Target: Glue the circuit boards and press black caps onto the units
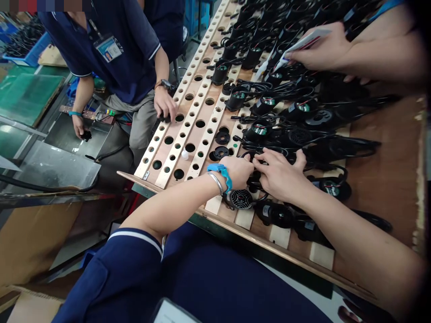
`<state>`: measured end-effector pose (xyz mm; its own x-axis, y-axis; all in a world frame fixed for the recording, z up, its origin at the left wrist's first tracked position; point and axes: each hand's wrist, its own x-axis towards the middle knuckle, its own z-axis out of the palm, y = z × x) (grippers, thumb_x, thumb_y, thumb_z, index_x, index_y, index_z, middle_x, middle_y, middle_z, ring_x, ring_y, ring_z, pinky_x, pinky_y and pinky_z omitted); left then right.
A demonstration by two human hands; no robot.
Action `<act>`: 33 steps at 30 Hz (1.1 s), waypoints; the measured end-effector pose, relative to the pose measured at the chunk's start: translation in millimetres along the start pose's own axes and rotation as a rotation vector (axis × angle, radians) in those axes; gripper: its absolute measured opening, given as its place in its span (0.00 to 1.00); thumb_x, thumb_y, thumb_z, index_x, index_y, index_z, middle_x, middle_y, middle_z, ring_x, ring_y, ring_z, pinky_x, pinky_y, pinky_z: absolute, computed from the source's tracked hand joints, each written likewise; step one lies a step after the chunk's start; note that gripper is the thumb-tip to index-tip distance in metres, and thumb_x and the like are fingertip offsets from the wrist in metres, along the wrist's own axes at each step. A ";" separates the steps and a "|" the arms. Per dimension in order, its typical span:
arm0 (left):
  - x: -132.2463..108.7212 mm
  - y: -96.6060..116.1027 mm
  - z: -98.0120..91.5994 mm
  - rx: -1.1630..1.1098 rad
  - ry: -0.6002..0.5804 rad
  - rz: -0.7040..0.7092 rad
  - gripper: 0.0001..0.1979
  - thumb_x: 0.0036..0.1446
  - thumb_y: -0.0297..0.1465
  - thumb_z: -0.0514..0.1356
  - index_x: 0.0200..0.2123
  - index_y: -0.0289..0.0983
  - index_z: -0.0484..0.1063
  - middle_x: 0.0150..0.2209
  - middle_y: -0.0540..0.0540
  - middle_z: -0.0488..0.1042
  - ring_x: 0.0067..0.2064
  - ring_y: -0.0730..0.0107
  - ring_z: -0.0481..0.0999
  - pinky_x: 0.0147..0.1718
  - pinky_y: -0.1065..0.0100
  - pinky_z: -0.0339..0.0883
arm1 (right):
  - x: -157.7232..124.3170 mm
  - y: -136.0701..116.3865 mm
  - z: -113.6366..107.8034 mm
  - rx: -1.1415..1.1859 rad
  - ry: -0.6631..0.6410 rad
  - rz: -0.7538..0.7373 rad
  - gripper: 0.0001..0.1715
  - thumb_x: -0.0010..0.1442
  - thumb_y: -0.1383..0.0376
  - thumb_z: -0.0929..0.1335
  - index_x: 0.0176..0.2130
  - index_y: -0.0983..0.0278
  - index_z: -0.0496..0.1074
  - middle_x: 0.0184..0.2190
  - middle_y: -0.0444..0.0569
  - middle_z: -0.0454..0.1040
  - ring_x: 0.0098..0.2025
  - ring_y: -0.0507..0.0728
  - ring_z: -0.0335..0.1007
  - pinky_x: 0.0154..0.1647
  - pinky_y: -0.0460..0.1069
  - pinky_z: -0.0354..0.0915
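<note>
My left hand (237,172), with a blue wristband and a silver bangle, has its fingers closed at a small black part in the front row of the board. My right hand (281,177) meets it there from the right, fingertips on the same part and little finger raised. The hands mostly hide that part. Just below them lies a round black piece with a patterned silver face (239,199). Black ring-shaped pieces (221,152) sit to the left of my fingers. Black cables and housings (260,130) lie above my hands.
A wooden board (205,96) with drilled strips carries rows of black housings. At upper right, another person's hand (323,49) holds a white tube over a housing. A person in a navy shirt (111,49) sits across, one hand on the board's edge. A small white cap (185,154) stands on the board.
</note>
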<state>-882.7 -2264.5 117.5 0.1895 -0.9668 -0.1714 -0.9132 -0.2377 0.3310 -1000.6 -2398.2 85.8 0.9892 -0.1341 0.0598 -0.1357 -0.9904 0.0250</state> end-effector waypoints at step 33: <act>-71.5 -125.3 -6.4 -0.375 0.214 -0.441 0.05 0.51 0.30 0.60 0.28 0.34 0.69 0.27 0.45 0.72 0.32 0.65 0.74 0.33 0.67 0.66 | -89.7 -78.9 -47.7 0.646 0.469 0.314 0.13 0.59 0.65 0.67 0.45 0.56 0.73 0.47 0.48 0.73 0.47 0.58 0.72 0.50 0.56 0.69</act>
<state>-779.5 -2166.2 94.2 0.6236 -0.7584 -0.1896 -0.5509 -0.5984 0.5817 -1081.3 -2306.5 126.0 0.7662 -0.5190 0.3788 -0.2001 -0.7530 -0.6269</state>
